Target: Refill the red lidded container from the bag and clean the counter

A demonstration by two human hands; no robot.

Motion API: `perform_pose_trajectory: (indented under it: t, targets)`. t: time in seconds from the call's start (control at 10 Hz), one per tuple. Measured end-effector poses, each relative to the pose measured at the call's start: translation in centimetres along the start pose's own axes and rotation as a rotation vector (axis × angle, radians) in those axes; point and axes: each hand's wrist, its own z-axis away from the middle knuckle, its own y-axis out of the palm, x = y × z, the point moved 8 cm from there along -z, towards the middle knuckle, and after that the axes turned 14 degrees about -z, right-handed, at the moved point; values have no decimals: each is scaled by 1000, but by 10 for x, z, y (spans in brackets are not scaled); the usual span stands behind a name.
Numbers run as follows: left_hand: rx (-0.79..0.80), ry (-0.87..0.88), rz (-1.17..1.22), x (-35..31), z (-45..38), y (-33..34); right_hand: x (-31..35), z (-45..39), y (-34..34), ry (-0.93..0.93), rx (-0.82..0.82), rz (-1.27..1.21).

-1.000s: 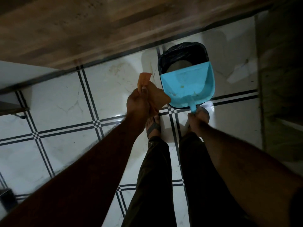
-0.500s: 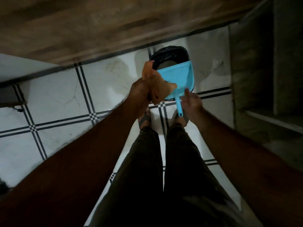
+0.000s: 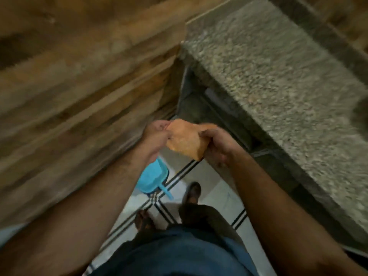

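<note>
An orange cloth hangs in mid-air in front of me, stretched between both hands. My left hand pinches its left edge and my right hand grips its right side. The blue dustpan rests below on the tiled floor, partly hidden under my left forearm, its handle pointing toward my feet. The speckled granite counter runs along the right, just beyond my right hand. The red lidded container and the bag are out of view. The frame is motion-blurred.
A wood-panelled wall or cabinet fills the left side. A dark open shelf space sits under the counter. White floor tiles with black lines show between; my sandalled feet stand there.
My right hand let go of the dustpan handle and rose to take the cloth. The view swung up and right, bringing the counter in; the black-lined bin is out of sight.
</note>
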Motion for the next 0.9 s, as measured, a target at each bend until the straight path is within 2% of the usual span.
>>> perform_pose_trajectory:
  t: [0.2, 0.4, 0.5, 0.6, 0.7, 0.9]
  targets:
    - [104, 138, -103, -93, -31, 98, 74, 44, -85, -178, -111, -172]
    - [50, 264, -109, -197, -82, 180, 196, 29, -145, -366, -114, -244]
    - [2, 248, -172, -225, -120, 199, 236, 5, -164, -317, -155, -200]
    - [-93, 152, -470, -216, -151, 203, 240, -7, -194, -203, -325, 58]
    - [-149, 99, -629, -201, -158, 198, 235, 3, -225, -217, -511, 279]
    - [-111, 307, -825, -217, -133, 211, 214, 34, -257, -310, -652, 300]
